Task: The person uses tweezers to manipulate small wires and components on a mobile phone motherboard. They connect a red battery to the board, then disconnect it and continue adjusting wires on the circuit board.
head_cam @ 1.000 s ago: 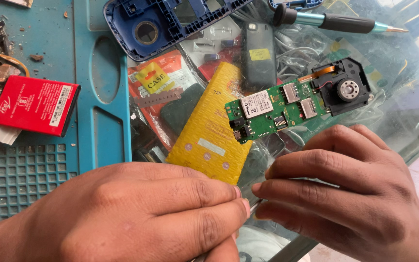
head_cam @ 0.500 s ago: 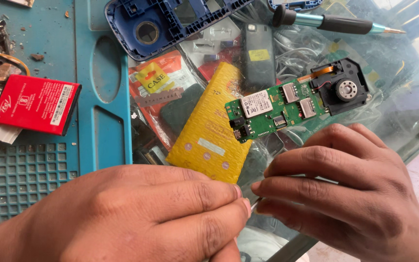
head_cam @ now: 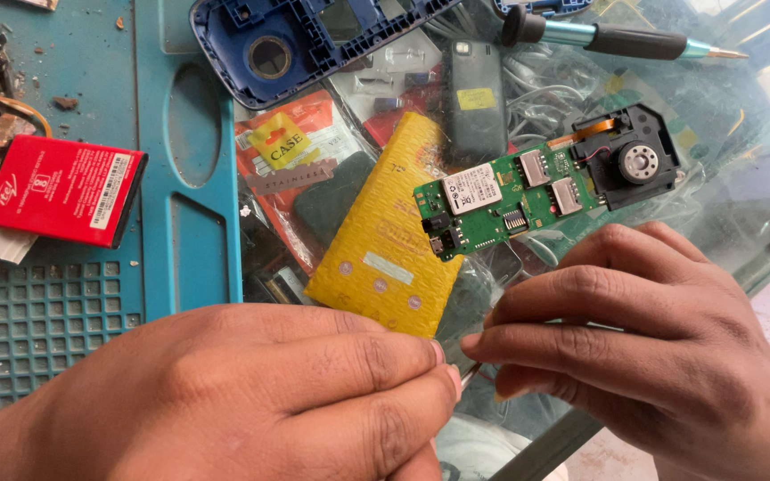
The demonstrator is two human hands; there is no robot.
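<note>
My left hand (head_cam: 251, 401) and my right hand (head_cam: 643, 347) meet fingertip to fingertip near the bottom middle, both pinched on a small thin metal piece (head_cam: 469, 374) of which only a sliver shows between them. Just above the hands lies a green circuit board (head_cam: 505, 205) with a black speaker module (head_cam: 630, 160) at its right end. A yellow padded sheet (head_cam: 389, 232) lies to the board's left, partly under it.
A red battery (head_cam: 60, 189) rests on the teal work mat (head_cam: 180, 232) at left. A blue phone housing (head_cam: 314, 36), a dark phone back (head_cam: 474, 98) and a soldering iron (head_cam: 617, 37) lie at the top. Clear plastic bags cover the glass table (head_cam: 741, 232).
</note>
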